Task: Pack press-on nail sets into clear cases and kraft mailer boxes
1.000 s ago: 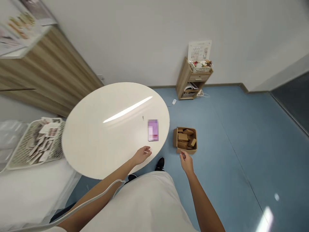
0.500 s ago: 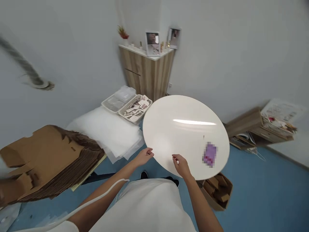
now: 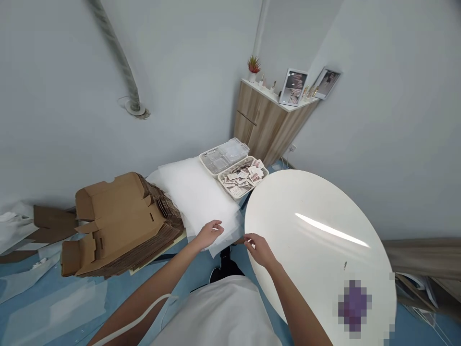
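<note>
My left hand [image 3: 210, 234] hangs in the air by the front edge of a pile of thin white sheets [image 3: 201, 194], its fingers apart and nothing in them. Over the left rim of a round white table [image 3: 306, 206] is my right hand [image 3: 258, 246], fingers loosely curled with no object visible between them. To the left of the sheets lies a tall stack of flat brown cardboard boxes [image 3: 122, 216]. Behind the sheets stand a basket of printed cards [image 3: 243, 178] and a basket of clear plastic cases [image 3: 225, 156].
A blurred-out purple item [image 3: 355, 305] lies on the table's right part. A wooden cabinet [image 3: 262, 117] with picture frames and a small plant fills the corner. Loose sheets and cardboard scraps [image 3: 54, 223] lie at far left; a shelf unit [image 3: 425, 259] stands right.
The view has turned left, so the table sits further right and more cardboard shows. My left hand now hovers by the white sheets, and my right hand is at the table's left edge.
</note>
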`<state>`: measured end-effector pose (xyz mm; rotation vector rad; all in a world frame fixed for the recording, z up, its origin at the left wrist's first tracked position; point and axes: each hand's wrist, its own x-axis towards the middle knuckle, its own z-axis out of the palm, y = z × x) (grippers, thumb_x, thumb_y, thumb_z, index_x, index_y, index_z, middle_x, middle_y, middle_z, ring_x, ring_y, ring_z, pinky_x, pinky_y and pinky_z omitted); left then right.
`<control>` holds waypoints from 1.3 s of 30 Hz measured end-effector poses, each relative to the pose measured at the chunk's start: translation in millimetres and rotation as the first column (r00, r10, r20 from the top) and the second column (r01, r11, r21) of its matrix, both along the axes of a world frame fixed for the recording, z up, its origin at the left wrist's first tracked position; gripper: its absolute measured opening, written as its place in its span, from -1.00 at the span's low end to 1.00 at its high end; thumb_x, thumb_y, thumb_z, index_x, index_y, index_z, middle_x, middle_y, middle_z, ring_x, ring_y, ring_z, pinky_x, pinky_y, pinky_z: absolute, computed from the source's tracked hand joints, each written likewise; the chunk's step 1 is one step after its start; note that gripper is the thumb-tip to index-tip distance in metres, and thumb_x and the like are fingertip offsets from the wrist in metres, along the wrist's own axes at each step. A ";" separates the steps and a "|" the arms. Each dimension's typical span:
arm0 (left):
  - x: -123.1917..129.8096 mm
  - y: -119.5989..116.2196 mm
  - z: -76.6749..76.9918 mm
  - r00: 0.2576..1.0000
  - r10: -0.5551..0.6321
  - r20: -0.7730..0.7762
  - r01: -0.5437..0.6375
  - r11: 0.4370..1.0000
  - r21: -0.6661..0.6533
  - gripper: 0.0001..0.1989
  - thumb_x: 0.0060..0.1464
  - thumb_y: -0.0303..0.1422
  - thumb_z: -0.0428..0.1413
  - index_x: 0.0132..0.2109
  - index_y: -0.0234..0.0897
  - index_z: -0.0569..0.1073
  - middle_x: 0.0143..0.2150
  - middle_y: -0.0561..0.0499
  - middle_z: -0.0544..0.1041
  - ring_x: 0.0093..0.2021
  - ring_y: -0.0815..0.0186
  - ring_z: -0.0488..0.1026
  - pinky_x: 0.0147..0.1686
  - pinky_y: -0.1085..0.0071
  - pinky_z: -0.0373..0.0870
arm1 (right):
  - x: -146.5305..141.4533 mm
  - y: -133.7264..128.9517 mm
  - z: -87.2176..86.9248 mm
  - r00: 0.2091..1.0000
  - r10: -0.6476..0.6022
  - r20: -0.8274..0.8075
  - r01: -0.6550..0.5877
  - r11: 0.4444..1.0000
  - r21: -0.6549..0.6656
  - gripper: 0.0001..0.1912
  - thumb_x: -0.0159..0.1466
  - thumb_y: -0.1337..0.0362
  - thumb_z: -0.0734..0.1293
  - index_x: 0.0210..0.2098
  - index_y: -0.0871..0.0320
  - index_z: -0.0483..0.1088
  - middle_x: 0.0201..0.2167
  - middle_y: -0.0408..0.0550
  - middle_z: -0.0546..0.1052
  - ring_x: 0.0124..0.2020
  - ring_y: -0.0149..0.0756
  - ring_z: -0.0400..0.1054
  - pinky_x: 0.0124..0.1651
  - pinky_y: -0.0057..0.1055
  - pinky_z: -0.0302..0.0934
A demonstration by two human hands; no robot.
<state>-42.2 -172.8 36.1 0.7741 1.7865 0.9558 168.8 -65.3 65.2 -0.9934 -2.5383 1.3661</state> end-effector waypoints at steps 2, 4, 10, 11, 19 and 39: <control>-11.1 8.0 -0.2 1.000 0.018 0.015 -0.018 1.000 -0.007 -0.47 -0.08 -0.06 0.02 -0.02 -0.31 0.31 -0.13 -0.11 0.43 -0.19 0.25 0.41 -0.25 0.40 0.32 | -17.2 13.9 -6.5 1.000 -0.020 -0.015 0.019 0.999 -0.045 -0.66 0.17 0.18 0.15 -0.10 0.09 0.35 -0.21 -0.02 0.47 -0.26 -0.26 0.36 -0.22 -0.29 0.25; -23.3 19.3 -1.2 0.999 0.030 0.026 -0.030 0.999 -0.015 -0.47 -0.08 -0.06 0.03 -0.01 -0.29 0.31 -0.12 -0.11 0.43 -0.21 0.25 0.41 -0.29 0.39 0.33 | -35.9 29.6 -14.7 0.996 -0.076 -0.046 0.072 0.994 -0.084 -0.67 0.16 0.18 0.16 -0.12 0.10 0.35 -0.21 -0.01 0.47 -0.25 -0.26 0.35 -0.20 -0.27 0.25; -61.1 77.9 -0.5 0.997 0.071 0.015 -0.070 0.996 -0.063 -0.53 -0.12 -0.13 0.09 -0.06 -0.28 0.35 -0.09 -0.13 0.42 -0.21 0.26 0.41 -0.26 0.36 0.32 | -91.9 83.9 -34.3 0.916 -0.382 -0.119 0.329 0.888 -0.322 -0.69 0.10 0.16 0.22 -0.18 0.12 0.36 -0.19 -0.02 0.45 -0.24 -0.27 0.35 -0.15 -0.26 0.25; -66.3 89.9 0.2 0.997 0.073 0.007 -0.072 0.995 -0.070 -0.55 -0.12 -0.14 0.10 -0.08 -0.27 0.36 -0.07 -0.13 0.41 -0.20 0.25 0.41 -0.26 0.36 0.32 | -100.6 93.1 -35.6 0.900 -0.420 -0.117 0.352 0.857 -0.377 -0.68 0.09 0.16 0.23 -0.18 0.12 0.36 -0.21 -0.02 0.46 -0.24 -0.27 0.35 -0.14 -0.25 0.25; -99.8 180.4 -4.0 0.961 0.259 0.099 -0.254 0.965 -0.061 -0.57 -0.14 -0.23 0.15 -0.07 -0.28 0.39 -0.06 -0.14 0.43 -0.06 0.17 0.36 -0.16 0.31 0.28 | -172.1 150.6 -46.2 0.843 -0.519 -0.141 0.311 0.685 -0.659 -0.56 0.01 0.19 0.32 -0.09 0.07 0.32 0.02 -0.01 0.34 0.05 -0.21 0.21 0.01 -0.24 0.17; -114.0 230.8 -49.6 0.894 0.272 0.357 -0.225 0.960 -0.167 -0.57 -0.17 -0.12 0.15 -0.15 -0.27 0.44 -0.08 -0.11 0.45 0.04 0.15 0.29 -0.02 0.34 0.19 | -220.9 175.8 -75.8 0.863 -0.499 0.080 0.471 0.737 -0.484 -0.38 0.01 0.22 0.26 0.09 0.15 0.15 0.05 0.07 0.15 -0.07 -0.23 0.22 -0.07 -0.31 0.21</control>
